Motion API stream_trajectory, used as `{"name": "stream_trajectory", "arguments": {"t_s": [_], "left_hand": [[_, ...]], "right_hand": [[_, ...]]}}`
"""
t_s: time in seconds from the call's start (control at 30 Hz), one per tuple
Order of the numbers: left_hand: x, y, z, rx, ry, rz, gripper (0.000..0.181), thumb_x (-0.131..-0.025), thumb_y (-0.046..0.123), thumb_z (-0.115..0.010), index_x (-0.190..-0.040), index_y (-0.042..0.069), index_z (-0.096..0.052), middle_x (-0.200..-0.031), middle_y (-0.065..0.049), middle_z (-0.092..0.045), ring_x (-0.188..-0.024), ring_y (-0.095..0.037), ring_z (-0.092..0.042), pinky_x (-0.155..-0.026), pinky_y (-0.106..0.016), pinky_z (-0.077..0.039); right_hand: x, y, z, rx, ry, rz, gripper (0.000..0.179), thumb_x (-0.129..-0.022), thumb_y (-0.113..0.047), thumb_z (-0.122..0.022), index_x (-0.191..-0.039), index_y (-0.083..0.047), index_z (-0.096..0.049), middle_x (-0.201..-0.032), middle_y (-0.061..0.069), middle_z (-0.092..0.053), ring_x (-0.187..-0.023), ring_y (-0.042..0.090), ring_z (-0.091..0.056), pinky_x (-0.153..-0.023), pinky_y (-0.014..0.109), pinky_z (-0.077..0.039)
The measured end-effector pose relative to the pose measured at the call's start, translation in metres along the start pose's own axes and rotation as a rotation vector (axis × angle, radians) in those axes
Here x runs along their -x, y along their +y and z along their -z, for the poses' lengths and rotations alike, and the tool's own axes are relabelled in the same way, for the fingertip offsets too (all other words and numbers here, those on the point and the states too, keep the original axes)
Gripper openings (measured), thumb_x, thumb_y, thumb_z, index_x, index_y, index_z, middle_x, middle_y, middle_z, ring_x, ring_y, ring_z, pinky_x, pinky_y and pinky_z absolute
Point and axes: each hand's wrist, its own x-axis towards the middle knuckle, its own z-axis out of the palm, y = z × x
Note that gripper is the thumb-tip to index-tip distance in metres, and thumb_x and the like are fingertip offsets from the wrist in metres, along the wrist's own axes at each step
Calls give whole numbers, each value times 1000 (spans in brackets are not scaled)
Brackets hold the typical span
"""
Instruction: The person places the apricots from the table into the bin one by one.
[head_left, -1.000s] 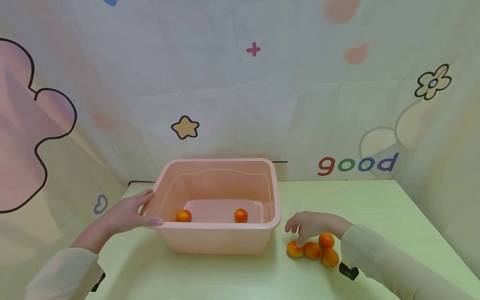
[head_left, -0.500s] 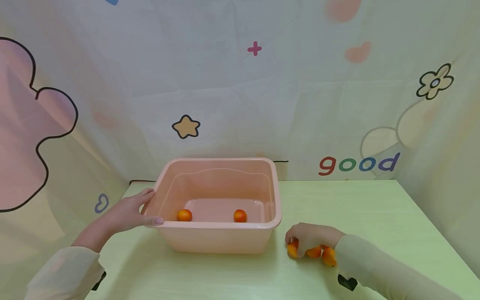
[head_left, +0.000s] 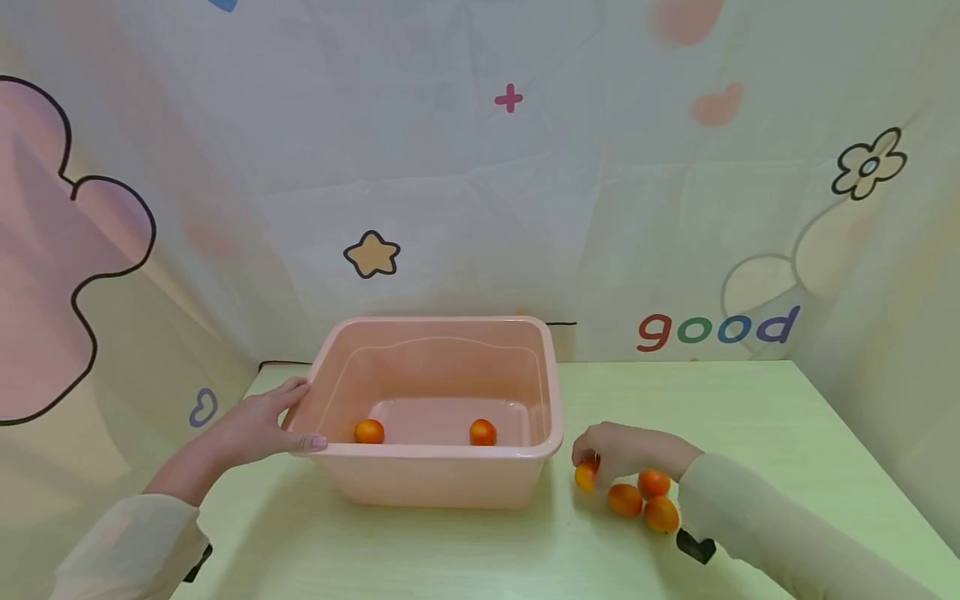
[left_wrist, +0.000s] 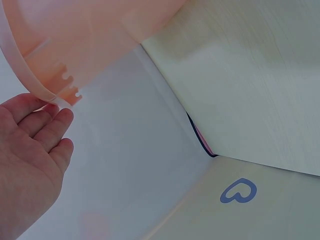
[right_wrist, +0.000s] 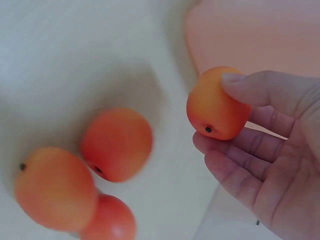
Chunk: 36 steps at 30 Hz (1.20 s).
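Observation:
My right hand (head_left: 626, 450) pinches a small round orange-yellow fruit (right_wrist: 212, 107) between thumb and fingers, just right of a pink plastic basin (head_left: 435, 482). In the right wrist view the fruit's dark stem spot shows, and it is clear of the other fruits. Three similar fruits lie close together on the table under that hand: one nearer the basin (head_left: 625, 500), one behind (head_left: 654, 483) and one in front (head_left: 662, 515). My left hand (head_left: 258, 423) grips the basin's left rim, thumb over the front corner. Inside the basin lie a left fruit (head_left: 369, 431) and a right fruit (head_left: 483, 432).
The pale table (head_left: 720, 417) ends against a printed cloth backdrop (head_left: 465, 208) at the back. The basin's tall walls stand between the two hands. Dark straps show at both sleeves.
My right hand has closed round the leftmost fruit of the table group and raised it slightly off the table. The left hand and the basin stay where they were.

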Motion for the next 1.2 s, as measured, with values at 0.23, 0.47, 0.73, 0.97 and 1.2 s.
{"name": "stream_trajectory", "arguments": {"t_s": [0.23, 0.47, 0.73, 0.97, 1.2], "left_hand": [[1, 0, 0, 2, -3, 9, 97, -66, 56, -67, -139, 5, -25, -134, -22, -38, -109, -40, -46, -78, -56, -45], [1, 0, 0, -8, 0, 4, 97, -67, 55, -67, -139, 4, -25, -134, -23, -38, -109, -40, -47, -79, -56, -45], [0, 0, -1, 0, -1, 10, 98, -66, 55, -67, -139, 4, -25, -135, -23, -37, -109, -41, -46, -79, -57, -45], [0, 0, -1, -11, 0, 11, 99, -66, 57, -66, -139, 4, -24, -135, -23, -37, -111, -42, -45, -80, -58, -44], [1, 1, 0, -19, 3, 8, 99, -67, 56, -66, -139, 3, -24, -135, -24, -36, -111, -42, -44, -80, -57, -44]], "right_hand": [[6, -4, 23, 36, 34, 88, 20, -70, 0, -67, -82, -14, -62, -75, -4, -56, -73, 16, -49, -68, 29, -45], [16, -16, 52, 87, 68, 125, 16, -72, -2, -67, -85, -12, -64, -73, -3, -55, -70, 14, -48, -62, 24, -45], [24, -32, 84, 147, 88, 131, 12, -74, -5, -65, -82, -14, -64, -72, -3, -54, -68, 14, -49, -61, 23, -44], [23, -46, 104, 142, 104, 162, 12, -74, -6, -65, -85, -12, -64, -75, -2, -55, -71, 14, -49, -63, 22, -45], [13, -70, 121, 75, 70, 196, 17, -76, -3, -63, -92, -10, -63, -79, 1, -56, -74, 16, -49, -65, 22, -43]]}}
